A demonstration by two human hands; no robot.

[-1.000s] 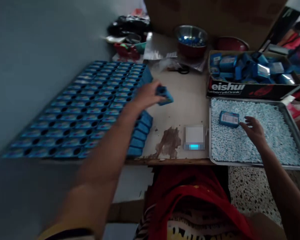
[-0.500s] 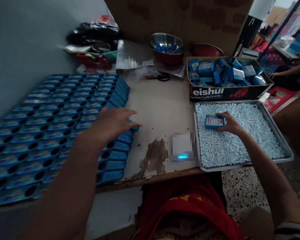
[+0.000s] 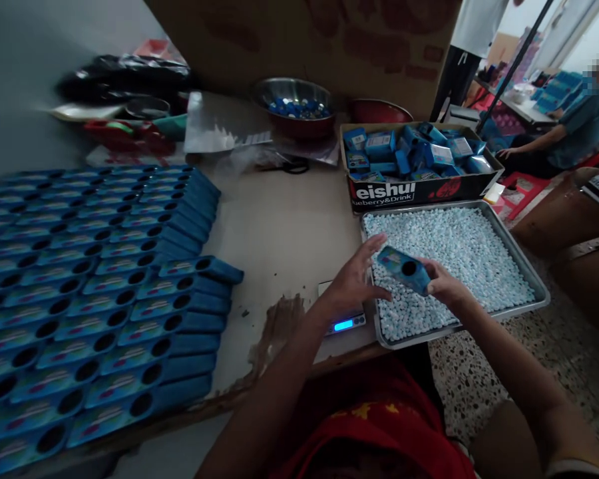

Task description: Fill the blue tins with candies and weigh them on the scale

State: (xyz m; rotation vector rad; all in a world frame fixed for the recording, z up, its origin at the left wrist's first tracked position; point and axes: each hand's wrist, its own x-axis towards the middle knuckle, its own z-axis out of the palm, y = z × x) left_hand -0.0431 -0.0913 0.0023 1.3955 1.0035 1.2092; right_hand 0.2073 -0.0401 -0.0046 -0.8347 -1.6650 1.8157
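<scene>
Between the fingers and thumb of my right hand point(image 3: 446, 283) is a small blue box point(image 3: 397, 265), tilted, with a dark round hole facing up. It hangs over a metal tray point(image 3: 546, 299) filled with small white and pale blue pellets point(image 3: 464, 246). My left hand point(image 3: 357, 279) is open, thumb and fingers apart, just left of the box and apart from it. Under that hand sits a small digital scale point(image 3: 347, 326) with a lit blue display, its plate mostly hidden. Rows of similar blue boxes point(image 3: 114, 266), holes upward, stand on the table at left.
Behind the tray, a cardboard carton point(image 3: 394, 194) holds several jumbled blue boxes. A metal bowl point(image 3: 292, 90) of small blue and silver pieces stands at the back, near scissors point(image 3: 294, 167) and plastic bags point(image 3: 214, 130). Another person point(image 3: 572, 133) sits at far right.
My left hand has moved right, from the rows of boxes to beside the held box. My right hand has raised and turned its box so the hole shows. The view has shifted right.
</scene>
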